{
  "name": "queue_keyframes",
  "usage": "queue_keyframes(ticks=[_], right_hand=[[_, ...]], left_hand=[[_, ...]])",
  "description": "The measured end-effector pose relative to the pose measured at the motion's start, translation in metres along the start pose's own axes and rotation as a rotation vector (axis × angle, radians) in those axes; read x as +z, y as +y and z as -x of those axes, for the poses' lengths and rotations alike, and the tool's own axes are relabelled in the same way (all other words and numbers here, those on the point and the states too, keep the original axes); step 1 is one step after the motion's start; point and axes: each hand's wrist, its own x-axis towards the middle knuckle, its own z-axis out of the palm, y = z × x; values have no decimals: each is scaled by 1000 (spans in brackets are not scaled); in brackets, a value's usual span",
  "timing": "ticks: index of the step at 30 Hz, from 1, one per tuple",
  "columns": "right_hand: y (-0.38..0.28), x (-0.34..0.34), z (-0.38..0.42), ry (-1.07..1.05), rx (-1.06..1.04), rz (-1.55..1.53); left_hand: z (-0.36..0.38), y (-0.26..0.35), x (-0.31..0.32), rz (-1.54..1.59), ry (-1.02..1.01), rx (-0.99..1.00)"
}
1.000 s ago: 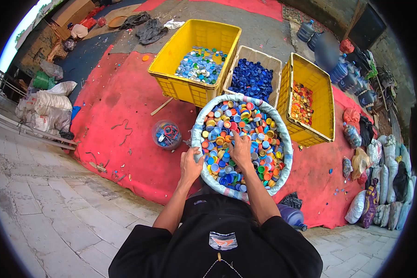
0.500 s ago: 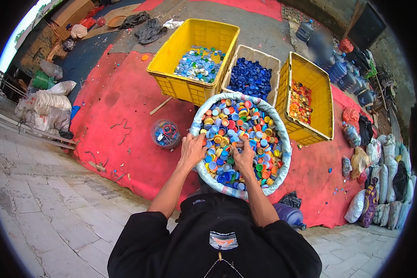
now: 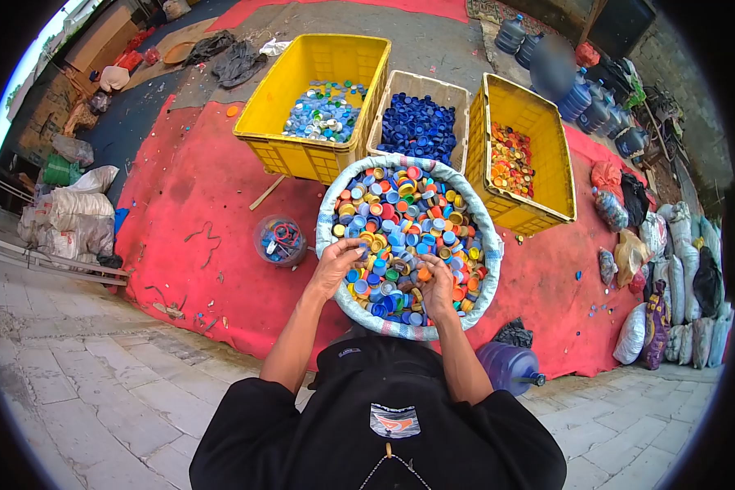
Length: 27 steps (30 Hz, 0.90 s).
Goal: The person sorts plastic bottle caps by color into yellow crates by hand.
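Note:
A round basket (image 3: pixel 492 245) with a pale cloth-wrapped rim stands in front of me, heaped with bottle caps (image 3: pixel 408 212) in many colours. Over its left side, my left hand (image 3: pixel 336 266) pinches a bottle cap between thumb and fingertips; its colour is hard to make out. My right hand (image 3: pixel 438 287) is above the heap at the right of centre, its fingers closed on an orange bottle cap (image 3: pixel 424 274). The palms of both hands are turned away from view.
Behind the basket stand a yellow crate (image 3: pixel 257 122) with pale caps, a white crate (image 3: pixel 464 98) with blue caps and another yellow crate (image 3: pixel 551 155) with orange-red caps. A clear tub (image 3: pixel 279 241) sits left, a water jug (image 3: pixel 508 367) right, on red sheeting (image 3: pixel 188 180).
My view has shifted slightly, moving crates and basket left in the picture. Both hands have lifted from among the caps, and their fingers have drawn together in pinches.

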Motion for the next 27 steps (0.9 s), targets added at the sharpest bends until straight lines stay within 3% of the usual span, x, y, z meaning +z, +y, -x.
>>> queue_keyframes(ticks=[2,5,6,9,13,14,19,23,27], right_hand=[[6,-8,-1,-48,23,-54],[-1,0,7,-29,62,-93],[-2,3,8,-21,72,-81],[2,-1,5,-25,73,143],[1,14,2,-29,-10,486],[1,17,-2,-21,-56,577],[-4,34,-25,-107,-321,1148],[11,39,-49,-183,-466,1375],[7,57,-53,-238,-449,1635]], left_hand=[[5,-9,2,455,-102,-73],[8,-36,-1,704,-119,-127],[16,-26,12,752,-14,-173],[21,-33,13,742,9,-195],[38,-20,22,-130,65,-239],[42,-15,24,-226,63,-226],[48,-18,14,-116,119,-215],[51,-18,7,-35,189,-222],[56,-20,1,91,235,-226]])
